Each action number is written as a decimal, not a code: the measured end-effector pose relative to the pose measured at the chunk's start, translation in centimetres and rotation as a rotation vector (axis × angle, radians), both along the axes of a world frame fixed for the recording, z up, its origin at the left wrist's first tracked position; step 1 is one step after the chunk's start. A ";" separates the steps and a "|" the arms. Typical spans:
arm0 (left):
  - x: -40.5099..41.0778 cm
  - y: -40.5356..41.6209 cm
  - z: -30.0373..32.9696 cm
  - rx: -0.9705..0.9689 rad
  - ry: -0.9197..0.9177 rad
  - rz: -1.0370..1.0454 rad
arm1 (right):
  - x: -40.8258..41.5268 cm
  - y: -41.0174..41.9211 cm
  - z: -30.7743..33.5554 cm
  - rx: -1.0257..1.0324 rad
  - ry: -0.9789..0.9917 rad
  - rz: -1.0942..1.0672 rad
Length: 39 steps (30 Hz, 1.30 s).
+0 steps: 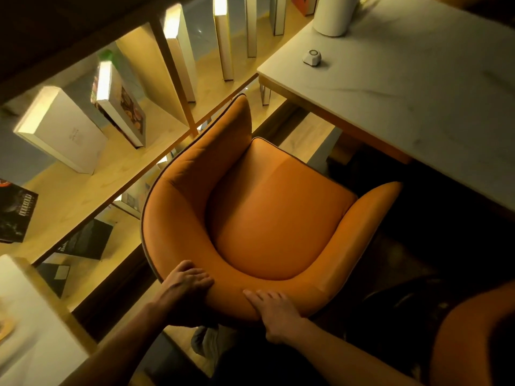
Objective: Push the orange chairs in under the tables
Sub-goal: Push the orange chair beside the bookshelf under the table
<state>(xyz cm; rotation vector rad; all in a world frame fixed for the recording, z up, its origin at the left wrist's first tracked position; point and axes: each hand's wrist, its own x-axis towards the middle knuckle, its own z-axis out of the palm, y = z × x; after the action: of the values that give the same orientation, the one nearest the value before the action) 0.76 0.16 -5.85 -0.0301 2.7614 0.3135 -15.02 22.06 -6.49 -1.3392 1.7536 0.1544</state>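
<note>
The orange chair [267,207] is seen from above, set beside the white surface [418,93], with its seat front and one armrest near the edge. Its curved backrest is grasped by the left hand [186,285] and the right hand [274,310], fingers curled over the rim.

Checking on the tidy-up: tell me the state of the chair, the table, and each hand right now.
orange chair: empty, not yet pushed in, whole seat showing outside the table edge.
table: small white device and white cylinder standing on it.
left hand: grips the top of the chair's backrest.
right hand: grips the backrest top, beside the left hand.
</note>
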 end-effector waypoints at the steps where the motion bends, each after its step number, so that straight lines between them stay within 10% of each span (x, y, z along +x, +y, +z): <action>1: -0.2 -0.2 -0.1 -0.005 0.013 -0.042 | 0.0 0.0 -0.1 0.000 -0.003 -0.012; 39: -3.8 -6.3 -1.0 -0.008 0.007 -0.117 | -4.0 -5.4 -0.4 -0.013 -0.181 -0.188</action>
<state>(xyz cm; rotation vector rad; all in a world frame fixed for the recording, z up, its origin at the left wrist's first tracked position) -3.03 -6.14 -6.87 0.1307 2.7576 0.2717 -19.03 16.65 -6.85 -1.1519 1.7174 -0.0810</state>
